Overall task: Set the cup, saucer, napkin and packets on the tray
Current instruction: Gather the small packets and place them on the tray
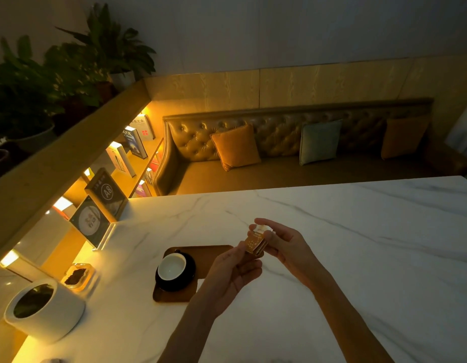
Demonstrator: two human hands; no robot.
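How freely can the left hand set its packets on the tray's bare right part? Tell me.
Probably freely: the left hand holds the packets just above the tray, and the cup and saucer sit leftward.

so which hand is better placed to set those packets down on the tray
Left, probably. Both hands pinch the packets, but the left hand hangs right over the tray, beside the cup on its saucer. The right hand sits farther out over the bare table.

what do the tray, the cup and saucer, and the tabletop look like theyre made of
Tray: likely wood, brown, matte, rounded corners.
Cup: probably glazed ceramic, white, with a soft sheen inside.
Saucer: dark and glossy, likely ceramic too.
Tabletop: marble or marble-look slab, white with grey veins, polished.
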